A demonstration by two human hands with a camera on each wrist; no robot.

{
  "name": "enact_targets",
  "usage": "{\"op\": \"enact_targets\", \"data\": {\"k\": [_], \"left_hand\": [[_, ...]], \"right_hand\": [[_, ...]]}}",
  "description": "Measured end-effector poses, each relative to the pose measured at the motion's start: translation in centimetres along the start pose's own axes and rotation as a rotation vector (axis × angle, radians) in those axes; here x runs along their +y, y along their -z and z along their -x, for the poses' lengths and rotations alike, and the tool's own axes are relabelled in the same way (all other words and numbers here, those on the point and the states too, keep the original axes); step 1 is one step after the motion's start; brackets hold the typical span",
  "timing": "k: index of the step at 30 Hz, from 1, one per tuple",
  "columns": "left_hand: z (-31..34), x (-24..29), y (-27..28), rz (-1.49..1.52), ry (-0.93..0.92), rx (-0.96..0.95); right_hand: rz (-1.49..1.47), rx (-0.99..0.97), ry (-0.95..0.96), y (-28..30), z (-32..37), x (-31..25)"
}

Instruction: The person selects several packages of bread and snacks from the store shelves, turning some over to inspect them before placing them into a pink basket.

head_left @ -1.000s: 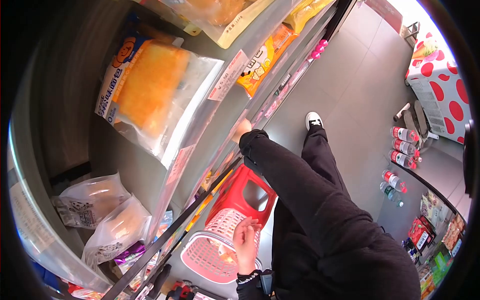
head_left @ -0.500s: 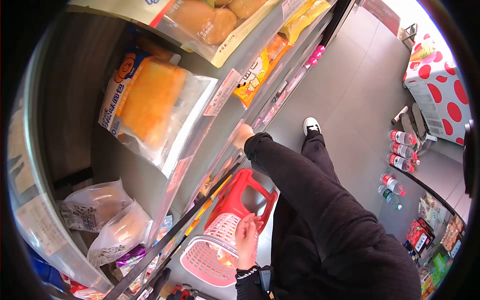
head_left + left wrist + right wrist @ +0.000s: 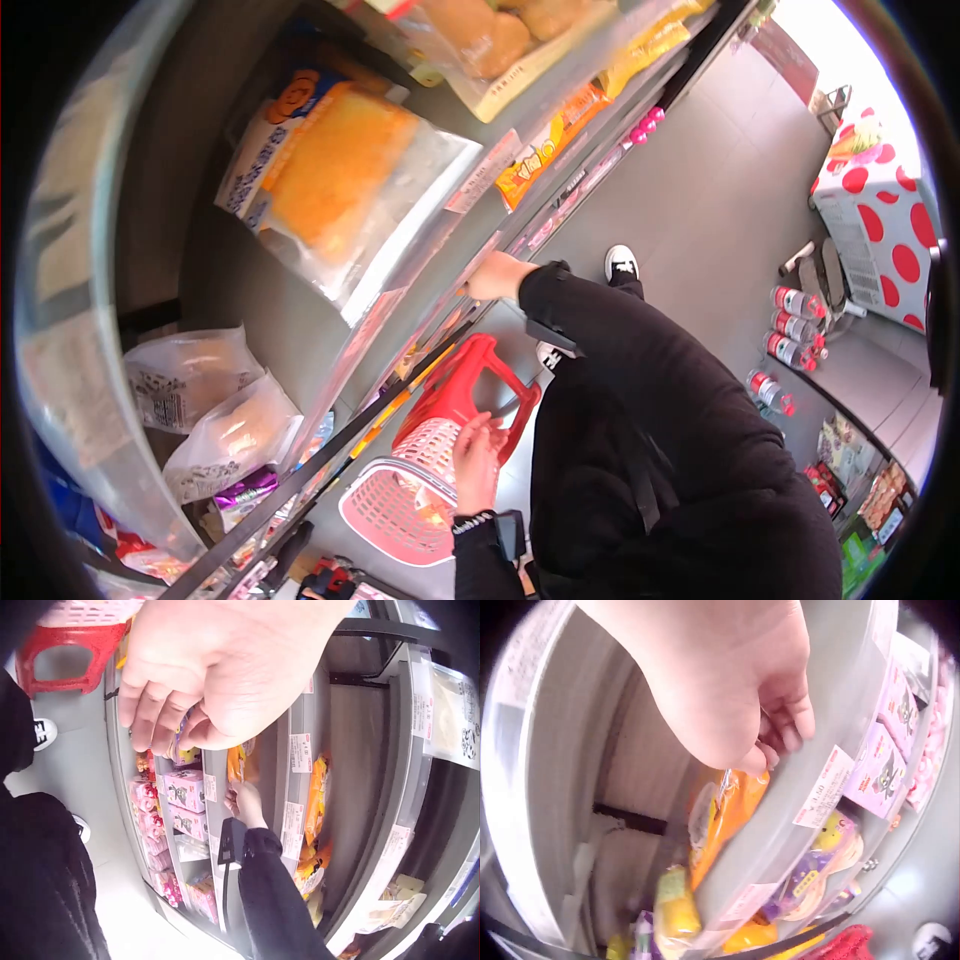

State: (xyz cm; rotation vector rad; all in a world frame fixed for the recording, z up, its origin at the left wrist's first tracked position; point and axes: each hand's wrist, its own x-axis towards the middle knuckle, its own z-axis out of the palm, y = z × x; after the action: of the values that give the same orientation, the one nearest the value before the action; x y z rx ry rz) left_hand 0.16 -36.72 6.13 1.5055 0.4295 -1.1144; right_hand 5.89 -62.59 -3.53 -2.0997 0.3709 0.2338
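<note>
In the right wrist view, my right hand pinches the top edge of an orange snack packet on a shelf. A yellow packet lies just beyond. Much of the right hand shows at the shelf edge in the head view; its fingertips are hidden there. My left hand holds nothing, fingers loosely bent, over a pink perforated basket. Some packaged items inside the basket are partly covered by that hand. Next to the basket is a red plastic stool-like frame.
Shelves on the left carry a bagged slab of bread, white bags and an orange-yellow packet. Purple boxes stand one shelf lower. Across the aisle floor are several bottles and a red-dotted freezer.
More of my right hand shows past the shelf edge, shifted slightly right and down in the head view. My left hand stays above the basket. The head view has shifted a little.
</note>
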Motion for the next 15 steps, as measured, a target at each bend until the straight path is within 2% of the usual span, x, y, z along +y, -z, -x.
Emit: {"op": "enact_targets", "data": {"k": [2, 6, 8, 10, 11, 12, 14, 15], "left_hand": [[-1.9, 0.3, 0.4, 0.069, 0.006, -0.001], [-5.8, -0.3, 1.3, 0.39, 0.128, 0.001], [-5.9, -0.3, 0.8, 0.501, 0.173, 0.0], [-5.2, -0.1, -0.3, 0.614, 0.294, -0.348], [-5.0, -0.6, -0.5, 0.6, 0.272, -0.452], [-3.7, 0.2, -1.7, 0.608, 0.246, -0.465], [-2.6, -0.3, -2.5, 0.506, 0.148, -0.369], [-2.0, 0.0, -2.7, 0.563, 0.12, -0.361]], "right_hand": [[-0.037, -0.119, 0.122, 1.8, 2.7, -0.4], [-0.237, -0.206, 0.133, 3.7, 8.2, 0.2], [-0.274, -0.202, 0.137, 4.6, 11.8, -0.3], [-0.374, -0.245, 0.176, 5.8, 15.0, -1.2], [-0.399, -0.248, 0.211, 6.1, 16.5, -1.6], [-0.424, -0.247, 0.246, 6.5, 17.8, -2.1], [-0.407, -0.249, 0.304, 8.2, 19.8, -4.2], [-0.409, -0.244, 0.309, 9.3, 20.5, -5.1]]}}
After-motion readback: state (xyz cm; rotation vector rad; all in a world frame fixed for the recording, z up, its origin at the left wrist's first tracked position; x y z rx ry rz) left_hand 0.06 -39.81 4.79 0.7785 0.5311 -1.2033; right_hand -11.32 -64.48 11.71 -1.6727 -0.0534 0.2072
